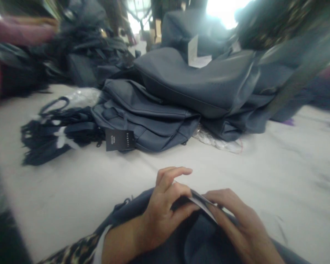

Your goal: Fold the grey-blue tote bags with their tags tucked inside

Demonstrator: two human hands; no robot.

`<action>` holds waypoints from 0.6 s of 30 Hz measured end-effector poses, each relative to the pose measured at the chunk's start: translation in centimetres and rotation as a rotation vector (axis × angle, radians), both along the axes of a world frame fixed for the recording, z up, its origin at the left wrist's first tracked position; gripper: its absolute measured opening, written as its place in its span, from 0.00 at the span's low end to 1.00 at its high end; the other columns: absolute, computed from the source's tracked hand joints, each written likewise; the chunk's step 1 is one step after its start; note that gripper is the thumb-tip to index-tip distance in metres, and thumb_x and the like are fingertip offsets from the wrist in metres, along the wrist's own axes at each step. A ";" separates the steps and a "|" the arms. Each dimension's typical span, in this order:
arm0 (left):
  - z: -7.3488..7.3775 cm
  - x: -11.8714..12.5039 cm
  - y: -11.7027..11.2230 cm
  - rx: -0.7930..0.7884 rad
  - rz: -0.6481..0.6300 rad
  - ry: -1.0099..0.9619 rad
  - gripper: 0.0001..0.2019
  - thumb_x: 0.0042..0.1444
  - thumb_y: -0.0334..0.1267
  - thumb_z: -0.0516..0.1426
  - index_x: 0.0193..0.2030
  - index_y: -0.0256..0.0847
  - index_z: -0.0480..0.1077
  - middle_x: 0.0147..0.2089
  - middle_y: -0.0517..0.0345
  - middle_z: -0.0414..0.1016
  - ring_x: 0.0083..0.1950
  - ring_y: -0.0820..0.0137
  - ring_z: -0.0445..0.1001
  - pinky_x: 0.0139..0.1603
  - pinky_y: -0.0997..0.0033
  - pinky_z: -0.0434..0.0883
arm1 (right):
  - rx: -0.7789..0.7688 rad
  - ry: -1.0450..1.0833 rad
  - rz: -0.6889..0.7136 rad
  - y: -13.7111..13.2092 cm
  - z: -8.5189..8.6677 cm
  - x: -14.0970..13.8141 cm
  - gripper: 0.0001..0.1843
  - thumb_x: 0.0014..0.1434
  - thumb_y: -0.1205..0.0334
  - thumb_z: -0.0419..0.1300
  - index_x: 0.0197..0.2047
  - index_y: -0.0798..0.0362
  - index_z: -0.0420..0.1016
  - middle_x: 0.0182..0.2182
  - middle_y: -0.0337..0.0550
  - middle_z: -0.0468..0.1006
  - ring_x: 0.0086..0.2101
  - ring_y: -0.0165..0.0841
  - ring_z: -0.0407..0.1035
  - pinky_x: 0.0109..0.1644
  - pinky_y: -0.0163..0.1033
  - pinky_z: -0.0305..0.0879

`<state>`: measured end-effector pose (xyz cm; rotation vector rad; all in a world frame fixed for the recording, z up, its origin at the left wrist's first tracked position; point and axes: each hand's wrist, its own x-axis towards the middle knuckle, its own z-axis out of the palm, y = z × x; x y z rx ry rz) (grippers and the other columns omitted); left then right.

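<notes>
Along the near edge of the bench [71,190], our left hand [162,216] and right hand [236,223] were over a dark grey fabric bag [198,242]. A small card tag [202,204], dark with a pale edge, sat between them on the bag. The left hand's grip was closed, its fingers curled over the tag's edge. The fingers of the right hand lay across the far end, but we could not tell whether that grip had closed. A leopard-print sleeve [74,251] with a white cuff ran along our left forearm.

As far as we could judge, one bag was in hand and a great deal lay beyond it. A black hang tag [120,140] was on a folded slate-grey bag [145,126] at the front of the heap, and a white paper slip [195,55] stood on a padded grey bag [198,84] above it. Bundled black straps [57,135] lay toward the left, with clear plastic wrap [214,141] under the heap's front edge.

Past the far edge of the bench, a co-worker's red sleeve [22,31] reached over a dark pile [93,47], and cardboard boxes [155,33] stood beneath bright daylight [228,11].
</notes>
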<state>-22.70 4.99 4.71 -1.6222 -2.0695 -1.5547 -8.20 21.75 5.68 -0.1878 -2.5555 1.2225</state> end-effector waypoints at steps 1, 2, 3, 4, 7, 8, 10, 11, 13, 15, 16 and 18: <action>-0.2 0.0 0.2 0.005 -0.023 -0.087 0.09 0.61 0.32 0.63 0.44 0.44 0.67 0.52 0.52 0.73 0.53 0.64 0.70 0.55 0.63 0.68 | -0.012 -0.017 0.012 0.1 0.1 0.1 0.09 0.70 0.61 0.55 0.50 0.40 0.72 0.42 0.34 0.78 0.42 0.29 0.73 0.46 0.31 0.69; -0.5 0.0 0.3 0.012 -0.038 -0.186 0.10 0.61 0.32 0.63 0.44 0.44 0.65 0.47 0.55 0.74 0.49 0.67 0.73 0.52 0.66 0.70 | -0.026 -0.030 0.018 0.2 0.2 0.1 0.09 0.71 0.60 0.53 0.50 0.40 0.72 0.43 0.34 0.78 0.43 0.29 0.73 0.46 0.32 0.69; -0.7 0.1 0.5 0.015 -0.042 -0.283 0.12 0.61 0.32 0.63 0.46 0.45 0.64 0.43 0.59 0.74 0.45 0.69 0.74 0.48 0.68 0.71 | -0.039 -0.044 0.026 0.2 0.3 0.2 0.10 0.71 0.59 0.52 0.51 0.40 0.72 0.43 0.34 0.78 0.43 0.29 0.73 0.47 0.32 0.70; -0.9 0.1 0.6 0.011 -0.035 -0.368 0.15 0.61 0.32 0.63 0.49 0.45 0.63 0.40 0.62 0.74 0.41 0.71 0.75 0.45 0.70 0.71 | -0.046 -0.046 0.032 0.3 0.3 0.2 0.09 0.71 0.57 0.53 0.51 0.40 0.72 0.44 0.35 0.78 0.43 0.30 0.73 0.47 0.32 0.70; -0.9 0.0 0.9 -0.023 -0.033 -0.465 0.21 0.60 0.31 0.63 0.57 0.46 0.63 0.38 0.64 0.74 0.38 0.73 0.75 0.43 0.72 0.71 | -0.013 -0.009 0.017 0.3 -0.1 0.1 0.09 0.67 0.54 0.60 0.50 0.40 0.73 0.42 0.35 0.79 0.42 0.31 0.73 0.45 0.33 0.71; -0.8 -0.1 1.0 -0.037 -0.056 -0.431 0.19 0.60 0.31 0.63 0.56 0.45 0.66 0.38 0.63 0.74 0.39 0.72 0.74 0.43 0.72 0.71 | 0.013 0.013 0.004 0.3 -0.2 0.1 0.08 0.66 0.55 0.61 0.49 0.40 0.74 0.42 0.35 0.79 0.42 0.31 0.73 0.44 0.33 0.71; -0.3 -0.3 1.0 -0.041 -0.104 -0.339 0.10 0.61 0.31 0.63 0.48 0.43 0.72 0.38 0.61 0.75 0.41 0.71 0.73 0.44 0.72 0.69 | 0.061 0.045 -0.011 0.2 -0.4 -0.1 0.07 0.68 0.60 0.57 0.47 0.40 0.74 0.40 0.35 0.80 0.40 0.30 0.74 0.44 0.33 0.71; -0.1 -0.4 1.1 -0.032 -0.124 -0.304 0.06 0.61 0.31 0.62 0.44 0.42 0.74 0.38 0.60 0.75 0.41 0.71 0.73 0.45 0.72 0.69 | 0.074 0.047 -0.017 0.2 -0.3 -0.2 0.08 0.69 0.61 0.56 0.46 0.41 0.75 0.39 0.34 0.80 0.40 0.30 0.74 0.43 0.32 0.71; 0.4 -0.4 1.0 -0.017 -0.141 -0.293 0.01 0.62 0.30 0.61 0.38 0.39 0.74 0.36 0.59 0.75 0.40 0.72 0.73 0.43 0.73 0.68 | 0.081 0.019 -0.049 0.3 0.4 -0.4 0.06 0.69 0.60 0.56 0.43 0.42 0.75 0.36 0.34 0.80 0.38 0.30 0.74 0.42 0.32 0.71; 0.9 -0.4 0.9 -0.031 -0.126 -0.335 0.03 0.62 0.31 0.60 0.36 0.38 0.73 0.34 0.60 0.73 0.36 0.74 0.71 0.39 0.75 0.68 | 0.067 -0.035 -0.119 0.6 1.3 -0.2 0.05 0.68 0.56 0.57 0.44 0.42 0.75 0.36 0.34 0.80 0.36 0.30 0.75 0.38 0.31 0.72; 1.1 -0.3 0.8 -0.054 -0.108 -0.368 0.04 0.62 0.32 0.60 0.34 0.38 0.72 0.32 0.61 0.72 0.34 0.75 0.70 0.37 0.76 0.67 | 0.065 -0.055 -0.171 0.7 1.8 0.1 0.07 0.68 0.53 0.57 0.46 0.43 0.74 0.37 0.35 0.80 0.35 0.31 0.76 0.34 0.30 0.72; 1.4 -0.3 0.7 -0.111 -0.058 -0.476 0.06 0.61 0.33 0.60 0.32 0.38 0.71 0.29 0.63 0.68 0.30 0.76 0.66 0.33 0.77 0.64 | 0.108 -0.061 -0.260 0.6 2.2 1.1 0.11 0.68 0.51 0.57 0.49 0.44 0.72 0.37 0.37 0.81 0.32 0.32 0.76 0.28 0.31 0.71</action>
